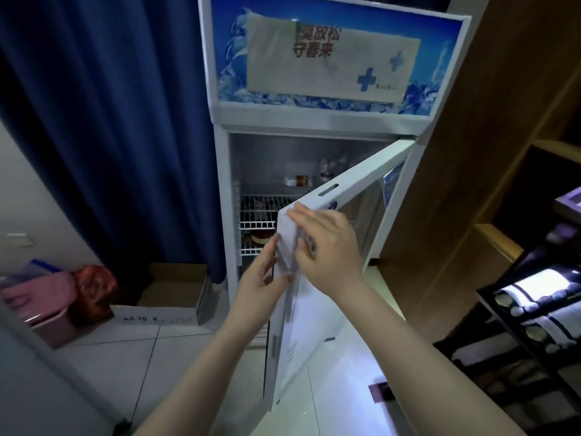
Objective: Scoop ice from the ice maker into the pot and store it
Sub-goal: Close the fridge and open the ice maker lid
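Note:
A tall white display fridge (220, 190) with a blue ice-themed header stands ahead. Its glass door (345, 196) is swung partly open toward me, hinged on the right. My left hand (264, 278) lies against the door's free edge from the left, thumb on the front face and fingers behind it. My right hand (327, 250) rests with straight fingers on the front of the same edge, just above the left hand. Inside are wire shelves (261, 215) with bottles (298, 180) on the upper level. No pot, scoop or ice is in view.
A blue curtain (125, 121) hangs left of the fridge. Below it a cardboard box (169, 297) sits on the tiled floor, with pink bins (41, 297) and a red bag (94, 291) further left. A wooden cabinet (471, 184) and a dark rack (534, 309) stand on the right.

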`<state>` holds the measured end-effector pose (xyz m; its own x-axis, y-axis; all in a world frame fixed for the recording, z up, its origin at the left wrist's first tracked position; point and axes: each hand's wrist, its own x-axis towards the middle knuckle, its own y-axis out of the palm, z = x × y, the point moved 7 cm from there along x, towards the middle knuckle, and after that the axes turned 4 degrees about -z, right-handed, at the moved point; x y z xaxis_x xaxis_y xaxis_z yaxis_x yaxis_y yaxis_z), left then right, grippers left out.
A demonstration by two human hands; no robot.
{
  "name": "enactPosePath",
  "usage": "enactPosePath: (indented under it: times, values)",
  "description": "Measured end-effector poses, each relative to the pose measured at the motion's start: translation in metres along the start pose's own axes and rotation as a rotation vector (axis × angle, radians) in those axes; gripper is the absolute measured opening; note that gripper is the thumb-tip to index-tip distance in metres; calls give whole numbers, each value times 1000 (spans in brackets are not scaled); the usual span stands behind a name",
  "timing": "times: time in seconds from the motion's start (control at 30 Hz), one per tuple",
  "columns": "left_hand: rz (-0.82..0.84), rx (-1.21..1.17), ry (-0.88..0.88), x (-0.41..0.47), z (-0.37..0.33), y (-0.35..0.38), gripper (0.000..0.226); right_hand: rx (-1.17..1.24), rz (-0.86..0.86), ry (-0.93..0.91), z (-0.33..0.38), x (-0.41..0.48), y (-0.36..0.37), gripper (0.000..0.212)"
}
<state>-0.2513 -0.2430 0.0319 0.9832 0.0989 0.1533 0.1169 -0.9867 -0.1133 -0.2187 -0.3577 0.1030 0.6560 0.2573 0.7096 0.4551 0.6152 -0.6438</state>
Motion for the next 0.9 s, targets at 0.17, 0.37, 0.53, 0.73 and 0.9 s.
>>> enactPosePath:
  times: [0.17,0.37,0.53,0.73,0.9]
  values:
    - [-74,12,23,37,15,-27,68,-15,135,-94,-31,40,44,53]
    - [-159,64,38,84,37,-54,73,-76,126,-217,-65,80,98,70]
    - [-259,47,-12,123,63,-75,72,-45,107,-234,-63,111,142,69]
    - [-357,164,-74,166,76,-85,73,-115,142,-323,-65,150,185,76]
    - [-348,332,-122,187,92,-88,70,-173,192,-312,-70,179,212,78]
